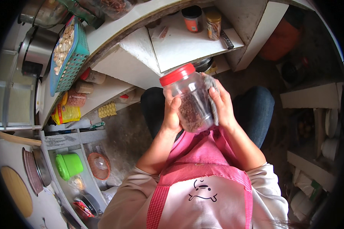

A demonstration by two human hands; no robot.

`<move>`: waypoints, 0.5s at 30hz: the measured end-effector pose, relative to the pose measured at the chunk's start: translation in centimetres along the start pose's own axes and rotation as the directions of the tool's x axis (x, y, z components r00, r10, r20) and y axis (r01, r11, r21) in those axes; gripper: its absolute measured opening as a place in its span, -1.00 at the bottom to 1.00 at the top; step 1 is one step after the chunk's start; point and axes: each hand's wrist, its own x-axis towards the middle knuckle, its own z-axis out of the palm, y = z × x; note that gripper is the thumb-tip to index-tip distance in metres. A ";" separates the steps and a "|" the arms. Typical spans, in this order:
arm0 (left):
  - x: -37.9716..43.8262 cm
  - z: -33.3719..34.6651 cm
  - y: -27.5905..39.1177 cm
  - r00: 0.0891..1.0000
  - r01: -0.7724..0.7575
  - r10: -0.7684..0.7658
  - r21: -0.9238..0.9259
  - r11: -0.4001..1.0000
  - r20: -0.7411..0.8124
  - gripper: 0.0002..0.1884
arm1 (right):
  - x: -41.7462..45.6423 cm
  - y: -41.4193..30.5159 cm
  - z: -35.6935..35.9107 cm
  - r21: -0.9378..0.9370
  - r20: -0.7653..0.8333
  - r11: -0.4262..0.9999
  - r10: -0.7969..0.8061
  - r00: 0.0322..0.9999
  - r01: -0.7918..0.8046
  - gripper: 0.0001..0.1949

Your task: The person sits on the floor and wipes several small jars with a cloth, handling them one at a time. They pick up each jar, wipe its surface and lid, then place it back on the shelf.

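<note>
A clear plastic jar (193, 106) with a red screw lid (177, 75) is held tilted above my lap. Dark reddish-brown dried bits, too small to name, fill its lower part. My left hand (172, 111) grips the jar's left side, thumb towards me. On the opposite side, my right hand (223, 100) presses a grey cloth (212, 94) against the jar wall. The lid looks seated on the jar. Part of the cloth is hidden under my right fingers.
Ahead, an open shelf (177, 54) bears a black-lidded jar (192, 20), a gold-lidded jar (213, 25) and a dark handle (227, 40). A teal basket of garlic (71, 54) stands at upper left. Lower left are a green plastic container (69, 165) and an orange mesh basket (99, 166).
</note>
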 end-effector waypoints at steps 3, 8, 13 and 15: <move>0.5 -0.6 0.0 0.992 -0.048 0.051 0.028 0.998 -0.111 -0.13 | -1.4 -1.6 1.4 -0.422 0.055 0.881 -0.210 0.976 0.213 -0.57; 0.3 -0.6 -0.9 0.944 -0.129 0.176 0.180 0.975 -0.279 -0.22 | -2.7 -1.9 3.0 -0.655 0.240 0.615 -0.383 0.892 0.440 -0.43; -0.1 0.9 1.1 0.908 -0.243 0.318 0.275 0.930 -0.274 -0.20 | -3.7 0.5 1.1 -0.519 0.503 0.461 -0.516 0.693 0.720 -0.39; 0.2 1.5 2.1 0.909 -0.256 0.298 0.171 0.951 -0.293 -0.24 | -3.9 1.2 0.3 -0.509 0.424 0.579 -0.475 0.771 0.637 -0.33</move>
